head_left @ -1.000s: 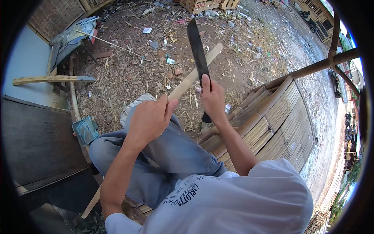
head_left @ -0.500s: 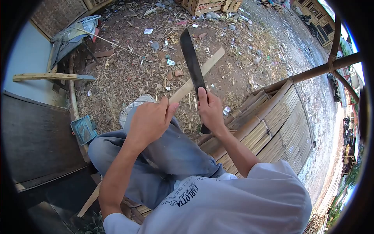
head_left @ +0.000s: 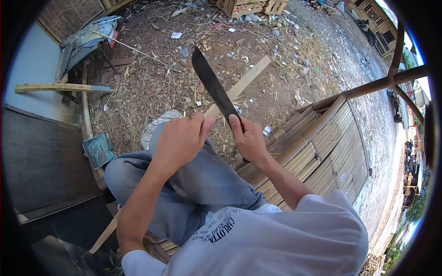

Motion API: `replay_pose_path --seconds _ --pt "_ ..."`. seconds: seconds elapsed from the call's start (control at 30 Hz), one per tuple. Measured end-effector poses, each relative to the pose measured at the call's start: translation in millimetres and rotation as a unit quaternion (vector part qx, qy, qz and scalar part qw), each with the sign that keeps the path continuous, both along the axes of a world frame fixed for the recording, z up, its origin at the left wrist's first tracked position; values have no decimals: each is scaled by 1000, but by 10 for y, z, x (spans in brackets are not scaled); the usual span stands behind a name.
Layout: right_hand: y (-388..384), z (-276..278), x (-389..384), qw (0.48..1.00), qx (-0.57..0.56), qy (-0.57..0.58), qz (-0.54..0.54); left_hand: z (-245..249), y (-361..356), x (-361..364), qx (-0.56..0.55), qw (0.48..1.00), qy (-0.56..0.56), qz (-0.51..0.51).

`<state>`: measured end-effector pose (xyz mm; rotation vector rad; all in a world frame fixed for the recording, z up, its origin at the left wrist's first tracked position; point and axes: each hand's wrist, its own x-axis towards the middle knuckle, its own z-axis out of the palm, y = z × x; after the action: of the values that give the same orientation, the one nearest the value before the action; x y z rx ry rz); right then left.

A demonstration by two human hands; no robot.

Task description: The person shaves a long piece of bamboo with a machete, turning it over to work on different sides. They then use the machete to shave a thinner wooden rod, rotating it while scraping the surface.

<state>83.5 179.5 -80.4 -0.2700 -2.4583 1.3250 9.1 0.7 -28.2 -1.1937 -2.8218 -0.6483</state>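
My left hand (head_left: 182, 138) is closed around a pale, flat wooden strip (head_left: 251, 78), whose far end points up and right over the ground. My right hand (head_left: 248, 138) grips the handle of a dark machete (head_left: 209, 80). The blade crosses over the strip just beyond my left hand, its tip pointing up and left. Most of the handle is hidden by my right fingers. The strip's lower part is hidden behind my left hand and arm; a pale piece of wood (head_left: 106, 232) shows below my left elbow.
A bamboo platform (head_left: 322, 152) lies at the right, with a bamboo pole (head_left: 377, 83) beyond it. A blue-green tray (head_left: 98, 151) sits at the left by a dark panel (head_left: 46, 161). Wooden crates (head_left: 244, 7) stand at the top on littered ground.
The machete has swung left, its tip now lower and further left, and its handle turned more behind my right hand. The strip and my left hand have shifted slightly to the right.
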Motion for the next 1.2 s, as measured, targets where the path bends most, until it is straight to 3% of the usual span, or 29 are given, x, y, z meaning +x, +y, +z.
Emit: replay_pose_path --seconds 0.03,0.1,0.17,0.27,0.37,0.53,0.6,0.7,0.83,0.93,1.03,1.07,1.1,1.17,1.2 --pt "81 3 -68 1000 1 0 -1 28 10 2 -4 1000 -13 2" --pt "321 23 -282 981 -147 -38 -120 51 11 28 -8 1000 -27 5" --pt "307 47 -251 986 -110 -21 -124 79 13 36 -8 999 -48 11" --pt "202 131 41 994 56 -97 7 58 -19 34 2 999 -38 4" --pt "91 102 131 997 66 -30 39 90 3 47 2 999 -49 5" --pt "159 59 142 983 147 -51 98 79 -1 44 -4 999 -39 7" --pt "246 -26 115 982 141 37 117 73 -1 37 4 1000 -29 5" --pt "462 108 19 988 136 -37 65 86 2 54 -9 999 -35 10" --pt "545 410 -68 989 130 -39 54 70 43 99 10 999 -30 7" --pt "467 393 -1 955 235 -5 183 79 102 210 1 1000 19 -1" --pt "584 508 -30 932 313 -104 148 43 102 277 -26 998 57 -14" --pt "697 469 -90 963 238 -75 100 21 99 292 -35 996 75 -22" --pt "833 478 -153 963 240 -75 100 5 85 303 -34 996 76 -22" --pt "1056 538 -238 970 163 -177 -19 -20 60 312 -36 997 62 -29" --pt "1037 552 -193 979 149 -137 -3 -25 68 304 -32 997 65 -29"
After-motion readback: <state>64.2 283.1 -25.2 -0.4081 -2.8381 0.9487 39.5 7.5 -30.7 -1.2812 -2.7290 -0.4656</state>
